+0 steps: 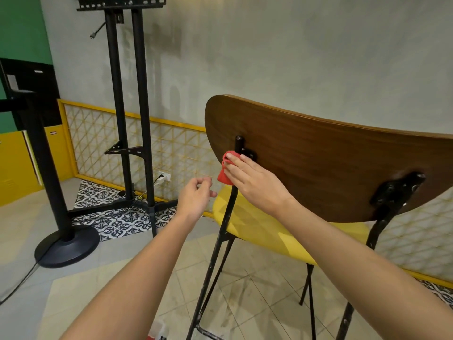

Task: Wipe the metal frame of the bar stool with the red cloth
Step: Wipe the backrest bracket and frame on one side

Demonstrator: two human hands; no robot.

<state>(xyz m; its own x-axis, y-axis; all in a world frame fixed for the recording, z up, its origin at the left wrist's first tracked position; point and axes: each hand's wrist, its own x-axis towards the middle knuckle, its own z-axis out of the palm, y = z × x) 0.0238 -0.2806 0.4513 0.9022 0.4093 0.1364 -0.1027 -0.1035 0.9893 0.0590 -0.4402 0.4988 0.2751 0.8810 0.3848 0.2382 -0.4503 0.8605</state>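
Red cloth [226, 168] is wrapped round the stool's black upright [230, 204] below the wooden backrest [318, 163]; your right hand [252, 182] clasps it there to rub all sides. Your left hand [196, 200] hovers beside, fingers loosely curled, empty.

Grey wall [294, 45], tiled floor [103, 278]

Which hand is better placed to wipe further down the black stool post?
The right hand: it already presses the red cloth against the post. The left hand hangs empty beside it.
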